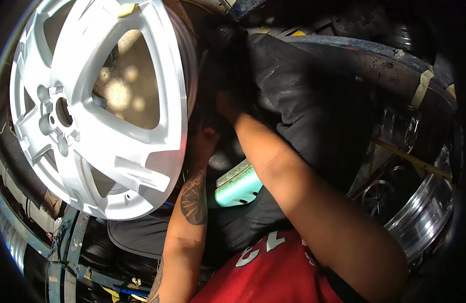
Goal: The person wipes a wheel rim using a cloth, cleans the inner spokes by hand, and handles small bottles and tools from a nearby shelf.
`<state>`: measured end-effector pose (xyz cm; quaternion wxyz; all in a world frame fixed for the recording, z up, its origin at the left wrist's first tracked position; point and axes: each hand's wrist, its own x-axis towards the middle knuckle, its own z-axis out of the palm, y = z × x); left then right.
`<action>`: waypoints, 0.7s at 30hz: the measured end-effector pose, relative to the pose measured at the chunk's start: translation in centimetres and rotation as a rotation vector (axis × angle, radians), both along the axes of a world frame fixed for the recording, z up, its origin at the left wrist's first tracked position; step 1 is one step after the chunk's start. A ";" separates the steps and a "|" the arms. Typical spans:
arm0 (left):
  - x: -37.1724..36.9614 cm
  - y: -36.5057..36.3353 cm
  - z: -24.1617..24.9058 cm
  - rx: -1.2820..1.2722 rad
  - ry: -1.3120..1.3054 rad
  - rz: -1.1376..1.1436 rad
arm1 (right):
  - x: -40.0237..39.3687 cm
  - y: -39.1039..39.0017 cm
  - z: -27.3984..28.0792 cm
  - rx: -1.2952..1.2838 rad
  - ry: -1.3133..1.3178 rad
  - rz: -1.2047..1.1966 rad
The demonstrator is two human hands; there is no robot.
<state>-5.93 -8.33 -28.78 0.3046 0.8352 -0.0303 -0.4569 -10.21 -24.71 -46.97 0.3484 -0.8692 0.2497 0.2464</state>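
- One silver wheel rim [99, 126] is seen at the left, its face turned toward the camera, just beside the left hand [205, 141]; a yellow scrap [127, 9] is borne near its top.
- Both forearms [192, 194] are extended into deep shadow, the right hand [225, 103] being placed beyond the left; whether either is open, closed or gripping cannot be told.
- Between the forearms, a mint-green piece [238, 190] is partly shown against dark trousers [293, 116].
- Cast metal is suggested: the rim would likely be found heavy and stiff, its smooth finish slippery and easily scratched.
- Firm hold would best be taken around the spokes [157, 65] or outer lip [183, 126].
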 end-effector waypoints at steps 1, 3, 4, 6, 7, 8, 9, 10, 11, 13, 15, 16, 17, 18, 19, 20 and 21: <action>0.1 0.0 0.4 0.013 0.016 -0.015 | -0.9 0.3 -1.9 0.018 0.016 0.070; -0.3 0.0 0.3 0.014 -0.028 -0.031 | -0.5 0.7 -0.9 0.047 0.004 0.006; -0.3 -0.3 0.3 0.012 -0.071 -0.047 | 0.0 0.7 0.0 0.073 -0.009 -0.056; -0.3 -0.7 0.4 0.011 -0.119 -0.062 | 1.0 0.6 1.9 0.100 -0.025 -0.117; 0.1 -1.3 1.4 -0.007 -0.110 -0.078 | 1.4 0.5 2.9 0.067 0.000 -0.117; 0.6 -1.9 2.3 -0.025 -0.101 -0.094 | 1.8 0.2 4.0 0.032 0.025 -0.117; 0.8 -2.3 2.7 -0.044 -0.093 -0.110 | 2.1 0.0 4.4 -0.002 0.050 -0.116; 0.9 -2.6 2.6 -0.045 -0.095 -0.109 | 2.3 -0.2 4.7 -0.003 0.048 -0.115; 1.0 -3.0 2.7 -0.050 -0.084 -0.142 | 2.5 -0.4 5.1 0.002 0.011 -0.130; 1.2 -3.5 2.7 -0.057 -0.062 -0.207 | 2.7 -0.7 5.7 0.015 -0.062 -0.159; 1.8 -4.1 3.2 -0.059 0.032 -0.175 | 3.6 -1.1 7.6 0.008 -0.043 -0.175; 2.1 -4.4 3.5 -0.062 0.130 -0.143 | 4.0 -1.3 8.5 -0.001 -0.021 -0.192; 2.3 -4.5 4.0 -0.065 0.229 -0.111 | 4.0 -1.3 8.7 -0.008 0.003 -0.209; 2.5 -4.6 4.4 -0.067 0.223 -0.109 | 4.3 -1.5 8.6 -0.010 -0.003 -0.207; 2.6 -4.5 5.0 -0.093 0.156 -0.125 | 4.3 -1.6 7.5 -0.044 -0.010 -0.199; 2.4 -4.2 5.8 -0.117 0.097 -0.144 | 3.9 -1.6 6.5 -0.077 -0.010 -0.194; 2.2 -4.1 6.5 -0.144 0.035 -0.161 | 3.4 -1.7 5.6 -0.113 -0.011 -0.187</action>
